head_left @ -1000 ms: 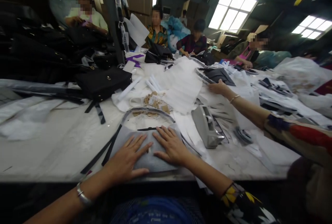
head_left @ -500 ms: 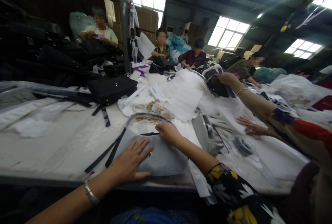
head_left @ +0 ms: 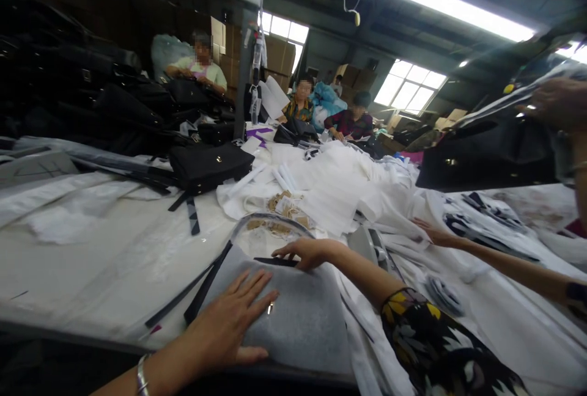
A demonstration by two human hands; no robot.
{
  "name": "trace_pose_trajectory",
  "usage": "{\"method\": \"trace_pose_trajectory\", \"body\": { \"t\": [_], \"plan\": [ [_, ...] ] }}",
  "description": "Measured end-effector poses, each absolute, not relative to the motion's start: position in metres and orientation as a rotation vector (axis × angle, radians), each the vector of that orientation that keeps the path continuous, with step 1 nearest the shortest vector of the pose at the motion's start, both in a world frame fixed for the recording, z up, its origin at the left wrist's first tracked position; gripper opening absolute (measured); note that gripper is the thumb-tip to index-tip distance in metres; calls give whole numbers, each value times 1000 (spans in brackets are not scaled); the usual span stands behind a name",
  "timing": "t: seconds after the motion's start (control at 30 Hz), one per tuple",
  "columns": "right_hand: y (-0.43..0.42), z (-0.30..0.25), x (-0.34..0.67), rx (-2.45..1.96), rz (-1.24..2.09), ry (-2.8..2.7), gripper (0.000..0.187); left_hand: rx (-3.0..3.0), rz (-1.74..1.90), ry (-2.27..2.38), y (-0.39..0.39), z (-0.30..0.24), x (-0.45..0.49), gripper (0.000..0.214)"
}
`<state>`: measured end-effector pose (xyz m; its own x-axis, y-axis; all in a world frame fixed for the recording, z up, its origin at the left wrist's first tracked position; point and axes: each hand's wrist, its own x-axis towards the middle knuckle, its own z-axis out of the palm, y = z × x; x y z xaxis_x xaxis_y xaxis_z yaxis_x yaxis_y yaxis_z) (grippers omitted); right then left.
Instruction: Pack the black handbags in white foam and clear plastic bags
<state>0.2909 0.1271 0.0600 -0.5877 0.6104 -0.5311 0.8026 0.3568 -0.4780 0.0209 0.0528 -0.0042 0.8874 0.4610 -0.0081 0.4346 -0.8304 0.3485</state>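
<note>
A black handbag (head_left: 202, 295) lies at the table's front edge, its front covered by a thin whitish sheet (head_left: 312, 319) with the small gold clasp showing. My left hand (head_left: 232, 316) rests flat on the sheet, fingers spread, left of the clasp. At the bag's top edge is my right hand (head_left: 312, 253), its fingers apart and bent over the dark opening; their tips are partly hidden. The wrapped handle (head_left: 270, 219) arches up behind it. A dark strap (head_left: 183, 293) trails to the left.
Tan tags (head_left: 285, 205) with strings lie behind the handle, near white sheets (head_left: 334, 185). A grey tape dispenser (head_left: 367, 243) stands right. Another black bag (head_left: 211, 167) sits back left. At right, a co-worker's hand (head_left: 557, 102) lifts a black bag (head_left: 486, 157); another hand (head_left: 433, 234) touches white sheets.
My right hand's fingers have loosened from a closed grip at the bag's top edge and spread. My left hand stays flat. At right, the co-worker's bag has come up and closer.
</note>
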Motion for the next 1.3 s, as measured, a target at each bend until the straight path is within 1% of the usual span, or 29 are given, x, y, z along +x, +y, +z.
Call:
{"method": "trace_pose_trajectory", "body": {
  "t": [0.03, 0.1, 0.3, 0.4, 0.47, 0.53, 0.6, 0.7, 0.8, 0.87, 0.97, 1.03, 1.07, 1.13, 1.17, 1.23, 1.3],
  "plan": [
    [127, 61, 290, 1195, -1040, 2378, 82, 2702, 105, 662, 52, -5, 20, 98],
    [129, 62, 287, 1060, -967, 2429, 90, 2684, 117, 658, 52, -7, 19, 99],
    [128, 65, 283, 879, -680, 2531, 103, 2649, 86, 662, 51, -7, 18, 105],
    [123, 62, 286, 829, -500, 2608, 104, 2631, 66, 684, 48, -5, 17, 103],
    [122, 60, 288, 781, -384, 2631, 98, 2624, 94, 669, 48, -7, 17, 103],
    [125, 59, 289, 709, -279, 2648, 88, 2619, 144, 631, 49, -12, 16, 102],
    [130, 57, 291, 620, -209, 2688, 74, 2612, 179, 599, 50, -17, 16, 95],
    [139, 50, 301, 402, -231, 2834, 54, 2615, 192, 616, 50, -21, 16, 82],
    [140, 38, 319, 270, -310, 2984, 44, 2606, 206, 633, 49, -17, 15, 84],
    [137, 30, 327, 393, -383, 2997, 43, 2598, 224, 626, 49, -14, 16, 86],
    [134, 18, 330, 821, -551, 2871, 41, 2595, 238, 660, 48, -13, 17, 87],
    [138, 12, 327, 1280, -725, 2661, 39, 2589, 234, 710, 48, -13, 17, 89],
    [141, 10, 325, 1491, -817, 2521, 40, 2588, 226, 728, 48, -12, 17, 91],
    [151, 11, 321, 1775, -973, 2247, 45, 2590, 199, 757, 48, -11, 18, 97],
    [156, 15, 319, 1840, -1011, 2168, 45, 2591, 185, 758, 48, -11, 18, 99],
    [160, 30, 315, 1882, -967, 2182, 39, 2585, 168, 757, 49, -12, 18, 100],
    [152, 52, 306, 1993, -802, 2289, 34, 2580, 161, 765, 50, -14, 18, 100]
  ]
}}
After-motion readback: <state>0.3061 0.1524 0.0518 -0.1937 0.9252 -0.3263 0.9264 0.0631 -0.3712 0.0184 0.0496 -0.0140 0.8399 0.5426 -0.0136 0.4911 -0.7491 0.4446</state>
